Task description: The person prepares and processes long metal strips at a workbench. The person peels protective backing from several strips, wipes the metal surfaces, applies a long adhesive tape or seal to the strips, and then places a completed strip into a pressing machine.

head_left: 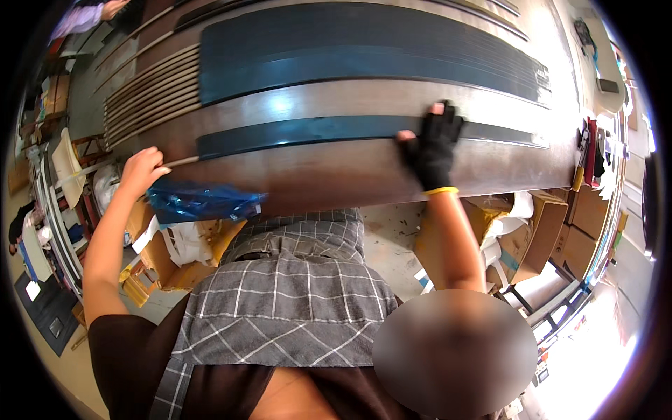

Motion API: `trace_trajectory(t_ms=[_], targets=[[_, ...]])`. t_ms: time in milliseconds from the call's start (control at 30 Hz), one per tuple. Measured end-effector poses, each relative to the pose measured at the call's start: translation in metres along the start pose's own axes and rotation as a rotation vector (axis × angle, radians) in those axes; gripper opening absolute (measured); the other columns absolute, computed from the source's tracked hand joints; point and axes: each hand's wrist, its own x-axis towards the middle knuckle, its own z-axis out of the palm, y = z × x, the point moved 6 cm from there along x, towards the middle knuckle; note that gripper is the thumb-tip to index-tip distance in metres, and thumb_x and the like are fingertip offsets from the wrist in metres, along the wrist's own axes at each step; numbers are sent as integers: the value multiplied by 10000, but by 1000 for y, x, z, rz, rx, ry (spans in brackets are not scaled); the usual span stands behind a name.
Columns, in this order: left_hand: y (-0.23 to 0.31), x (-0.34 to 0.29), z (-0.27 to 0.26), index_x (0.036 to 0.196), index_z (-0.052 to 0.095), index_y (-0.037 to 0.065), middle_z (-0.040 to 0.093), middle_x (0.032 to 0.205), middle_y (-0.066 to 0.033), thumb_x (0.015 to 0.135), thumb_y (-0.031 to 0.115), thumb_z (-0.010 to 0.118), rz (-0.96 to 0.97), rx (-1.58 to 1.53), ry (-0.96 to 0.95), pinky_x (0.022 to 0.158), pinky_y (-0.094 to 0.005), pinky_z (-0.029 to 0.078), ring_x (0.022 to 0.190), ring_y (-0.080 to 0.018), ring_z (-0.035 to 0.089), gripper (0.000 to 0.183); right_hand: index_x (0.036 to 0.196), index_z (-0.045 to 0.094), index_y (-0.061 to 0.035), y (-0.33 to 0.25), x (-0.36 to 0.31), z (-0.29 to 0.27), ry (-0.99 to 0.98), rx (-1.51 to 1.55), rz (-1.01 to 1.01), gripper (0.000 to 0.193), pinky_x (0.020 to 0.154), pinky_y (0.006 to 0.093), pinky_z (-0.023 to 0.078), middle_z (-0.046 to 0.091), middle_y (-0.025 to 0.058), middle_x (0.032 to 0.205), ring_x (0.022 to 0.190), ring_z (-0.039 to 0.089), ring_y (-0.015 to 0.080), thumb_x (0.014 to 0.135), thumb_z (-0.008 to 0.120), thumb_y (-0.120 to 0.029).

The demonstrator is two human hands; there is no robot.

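A long narrow strip point(294, 131) covered in dark blue film lies across the dark tabletop before me. From its left end sticks out a thin pale rod point(183, 161), and my bare left hand point(145, 169) is closed around the rod's outer end. Crumpled blue plastic film point(203, 201) hangs at the table edge just under that hand. My right hand point(437, 147) wears a black glove with a yellow cuff; thumb and one fingertip show bare. It rests spread on the strip's right part, slightly blurred, holding nothing.
Beyond the strip lies a wide stack of blue-filmed strips point(364, 52), with several pale rods point(154, 94) jutting out leftward. Cardboard boxes point(535, 231) stand below the table edge at right, another point(164, 255) at left. Another person's hand point(112, 10) shows at far left.
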Motion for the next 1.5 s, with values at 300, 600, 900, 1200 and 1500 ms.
trace_trajectory(t_ms=[300,600,900,1200,1500], targets=[[20,10,15,704,470,47,503,746,-99,712,237,747,27,-166,107,652,-426,439,781,-322,550,336,1447,269,76,-383,38,92,-266,547,-156,1014,1158,605,65,166,324,1535,1443,66,497,789,640,-601],[18,2,28,691,428,44,476,727,-120,718,227,735,5,-102,73,639,-438,415,728,-338,522,358,1413,294,134,-146,17,39,43,225,351,1048,1170,589,40,238,354,1497,1434,139,488,724,698,-545],[-64,-80,-28,673,430,19,477,710,-123,626,100,786,-250,-83,-34,614,-402,415,660,-322,515,368,1373,416,90,116,14,-75,163,-320,552,874,1173,536,71,359,290,1466,1414,261,411,889,442,-636],[-120,-126,-63,650,511,1,554,715,-145,531,83,838,-453,96,-174,623,-409,451,674,-339,570,358,1394,407,30,293,19,-113,-139,-641,586,781,1126,518,194,374,274,1452,1359,311,415,908,463,-579],[-51,-111,-44,763,564,25,538,809,-154,767,262,708,-236,14,42,658,-464,442,781,-381,562,277,1423,370,21,223,-18,-93,-10,-357,460,817,1142,563,138,341,259,1489,1409,254,421,891,484,-589]])
